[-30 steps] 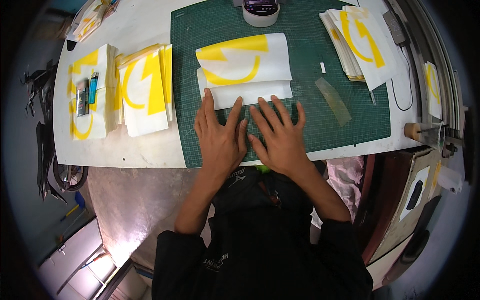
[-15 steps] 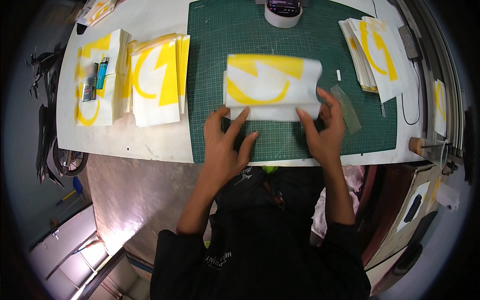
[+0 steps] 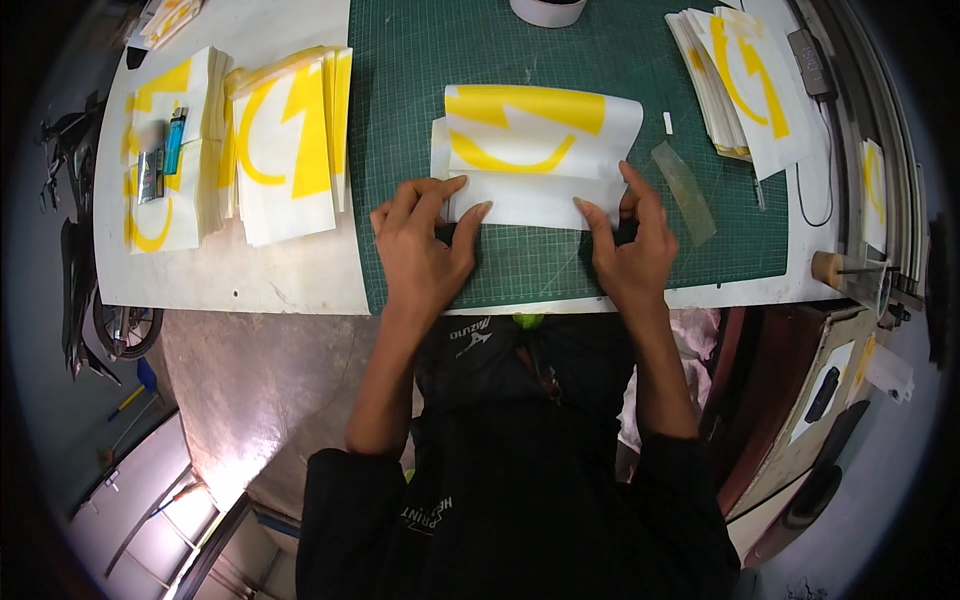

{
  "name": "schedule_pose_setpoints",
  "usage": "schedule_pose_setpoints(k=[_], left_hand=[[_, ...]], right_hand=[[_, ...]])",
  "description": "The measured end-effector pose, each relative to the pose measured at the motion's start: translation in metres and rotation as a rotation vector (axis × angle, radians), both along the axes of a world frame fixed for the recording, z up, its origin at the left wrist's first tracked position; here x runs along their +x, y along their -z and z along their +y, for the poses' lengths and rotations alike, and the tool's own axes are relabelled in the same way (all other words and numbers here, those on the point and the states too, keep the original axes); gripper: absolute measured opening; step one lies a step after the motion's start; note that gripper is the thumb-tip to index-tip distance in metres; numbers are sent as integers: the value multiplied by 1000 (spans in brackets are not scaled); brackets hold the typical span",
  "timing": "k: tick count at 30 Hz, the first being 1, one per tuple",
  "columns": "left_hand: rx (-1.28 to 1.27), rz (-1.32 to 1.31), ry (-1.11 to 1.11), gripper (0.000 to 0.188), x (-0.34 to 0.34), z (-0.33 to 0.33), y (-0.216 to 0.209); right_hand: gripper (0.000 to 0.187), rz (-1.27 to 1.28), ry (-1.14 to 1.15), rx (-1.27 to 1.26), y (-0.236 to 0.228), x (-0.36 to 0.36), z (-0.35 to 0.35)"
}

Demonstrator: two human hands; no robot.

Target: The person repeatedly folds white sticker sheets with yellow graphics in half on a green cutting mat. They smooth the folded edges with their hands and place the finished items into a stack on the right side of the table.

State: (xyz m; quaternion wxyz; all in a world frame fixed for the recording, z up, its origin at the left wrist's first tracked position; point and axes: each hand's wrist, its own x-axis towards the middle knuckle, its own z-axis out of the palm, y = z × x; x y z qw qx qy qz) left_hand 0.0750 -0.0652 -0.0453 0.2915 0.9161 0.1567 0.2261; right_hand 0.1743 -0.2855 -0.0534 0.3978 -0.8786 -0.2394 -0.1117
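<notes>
A white sheet with yellow print (image 3: pixel 530 180) lies on the green cutting mat (image 3: pixel 520 265) in front of me, with its far part curled over and a plain white strip along its near side. My left hand (image 3: pixel 425 235) is at its near left corner, thumb at the near edge and forefinger on the strip. At the near right, my right hand (image 3: pixel 635 240) has its thumb on the sheet and its forefinger by the right edge. The undersides of both grips are hidden. A paler layer shows beneath the sheet's left side.
Stacks of similar yellow-printed sheets stand at left (image 3: pixel 290 150) and right (image 3: pixel 750 90). On the far-left stack (image 3: pixel 205 215) lie a teal lighter (image 3: pixel 175 140) and a small dark pack (image 3: pixel 150 180). A translucent strip (image 3: pixel 685 195) and a small white piece (image 3: pixel 668 123) are right of my sheet.
My left hand has shifted left, and its thumb has come up to the sheet's near edge. The right hand keeps its place at the right side. The whole view has shifted slightly.
</notes>
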Motion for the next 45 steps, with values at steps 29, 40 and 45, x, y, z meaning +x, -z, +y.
schedule_pose_setpoints(k=[29, 40, 45], left_hand=[[313, 256, 161, 53, -37, -58, 0], [349, 335, 149, 50, -50, -36, -5], [340, 328, 106, 47, -55, -33, -1]], right_hand=[[37, -197, -211, -346, -6, -68, 8], [56, -58, -291, -246, -5, -76, 32], [53, -149, -115, -381, 4, -44, -39]])
